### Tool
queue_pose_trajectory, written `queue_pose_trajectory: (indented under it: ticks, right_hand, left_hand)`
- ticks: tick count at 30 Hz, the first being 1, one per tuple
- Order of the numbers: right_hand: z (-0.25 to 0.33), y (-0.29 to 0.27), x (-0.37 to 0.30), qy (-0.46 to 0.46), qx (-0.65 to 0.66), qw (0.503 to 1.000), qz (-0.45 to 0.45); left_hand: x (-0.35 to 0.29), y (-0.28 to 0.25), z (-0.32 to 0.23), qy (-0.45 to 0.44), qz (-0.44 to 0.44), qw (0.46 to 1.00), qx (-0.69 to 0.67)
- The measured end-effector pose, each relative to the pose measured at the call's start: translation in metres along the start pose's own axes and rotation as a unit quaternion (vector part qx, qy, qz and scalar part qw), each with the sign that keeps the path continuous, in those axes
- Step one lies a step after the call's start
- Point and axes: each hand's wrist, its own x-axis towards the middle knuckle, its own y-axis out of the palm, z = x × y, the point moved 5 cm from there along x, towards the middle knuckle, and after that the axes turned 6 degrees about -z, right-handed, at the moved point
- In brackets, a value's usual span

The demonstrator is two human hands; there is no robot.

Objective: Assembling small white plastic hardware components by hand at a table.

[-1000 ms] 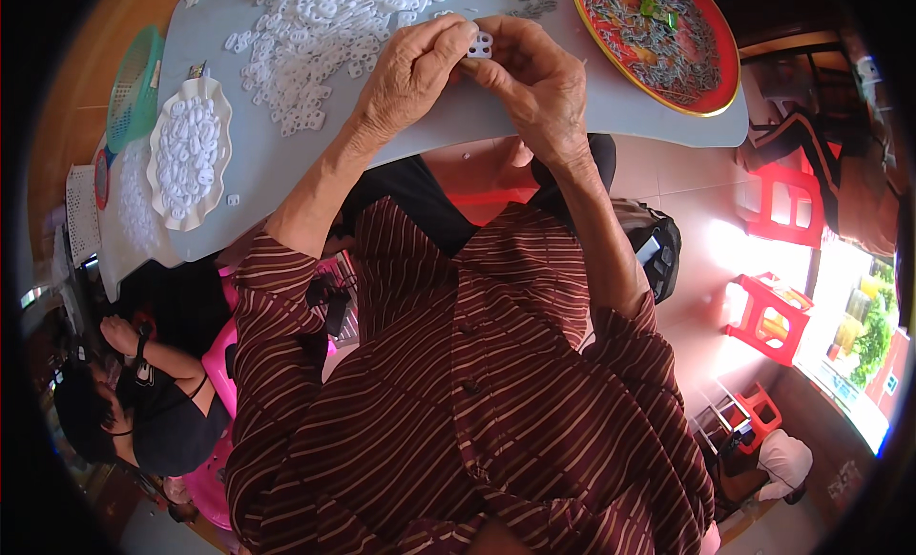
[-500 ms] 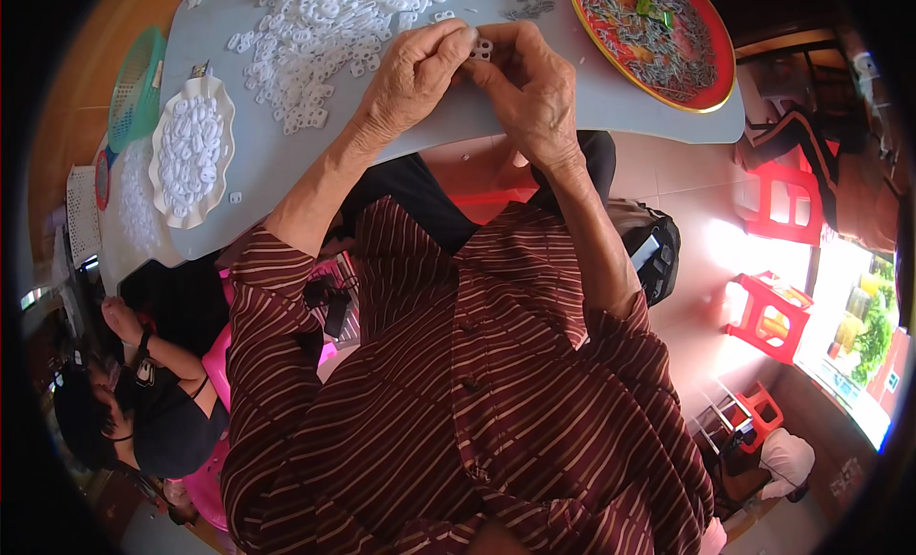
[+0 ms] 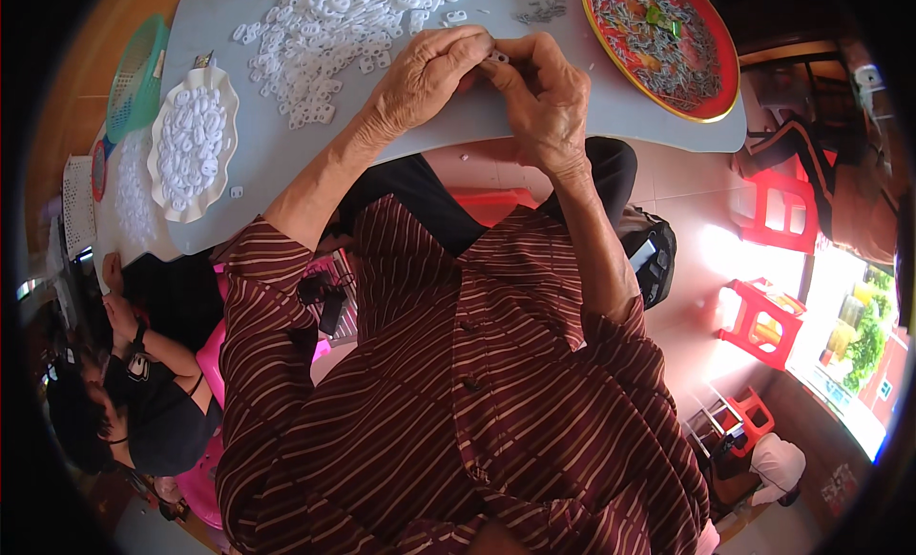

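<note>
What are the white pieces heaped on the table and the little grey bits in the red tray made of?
White pieces: probably hard plastic, smooth and slightly shiny, because they're evenly white with neat holes.

Grey bits: likely bare metal, since they glint; I can't tell which metal.

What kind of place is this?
Perhaps a small workroom at home or in a shop. The table has a heap of small white pieces and a red tray of metal bits, and red stools stand nearby.
</note>
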Motion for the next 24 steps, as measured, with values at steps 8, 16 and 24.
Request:
queue_pose_trajectory:
  ticks: [8, 16, 24]
  right_hand:
    - [-0.005, 0.001, 0.004, 0.027, 0.074, 0.997, -0.006]
    - [-0.006, -0.001, 0.003, 0.117, 0.130, 0.984, 0.014]
    - [0.017, -0.084, 0.145, -0.016, -0.035, 0.993, -0.107]
  left_hand:
    - [0.003, 0.001, -0.006, 0.017, -0.060, 0.997, -0.045]
    - [-0.004, 0.000, -0.012, 0.001, -0.082, 0.996, -0.042]
    - [-0.025, 0.007, -0.037, -0.059, -0.021, 0.995, -0.077]
